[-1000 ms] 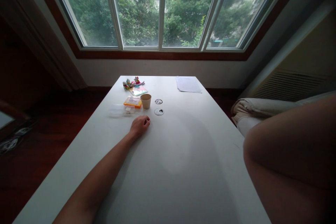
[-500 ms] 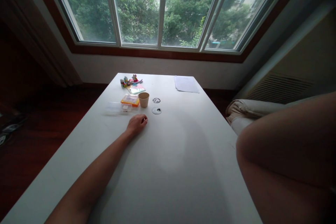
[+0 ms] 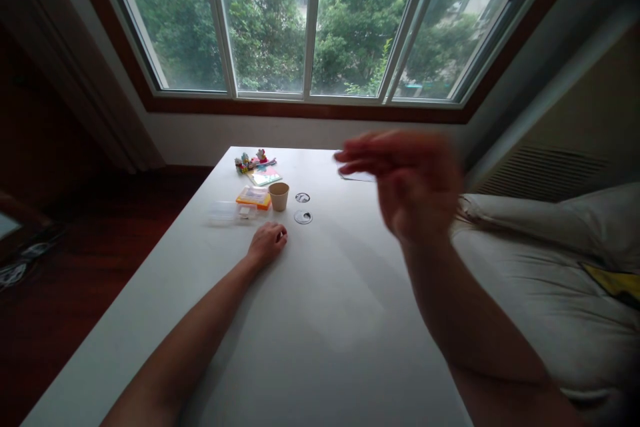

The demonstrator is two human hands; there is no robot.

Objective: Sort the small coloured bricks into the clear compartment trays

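My left hand (image 3: 268, 241) rests on the white table (image 3: 320, 333) with its fingers curled in, and nothing shows in it. Just beyond it stand a brown paper cup (image 3: 279, 197) and, to the right, two round black-and-white pieces, a nearer one (image 3: 303, 217) and a farther one (image 3: 303, 198). Raised above the table's right side, my right hand (image 3: 415, 187) is blurred, its fingers stretched out to the left and no object visible in them. Behind it lies a stack of white paper (image 3: 357, 177), mostly hidden.
Left of the cup are an orange-and-clear packet (image 3: 253, 197) and a clear plastic case (image 3: 225, 212). Small colourful figurines (image 3: 245, 163) and a pastel card (image 3: 266, 175) lie farther back. A pale cushioned seat (image 3: 520, 293) borders the table's right edge.
My right arm has swung in from the right, so the hand is now over the table and in front of the paper. My left hand stays in place; the view has shifted slightly.
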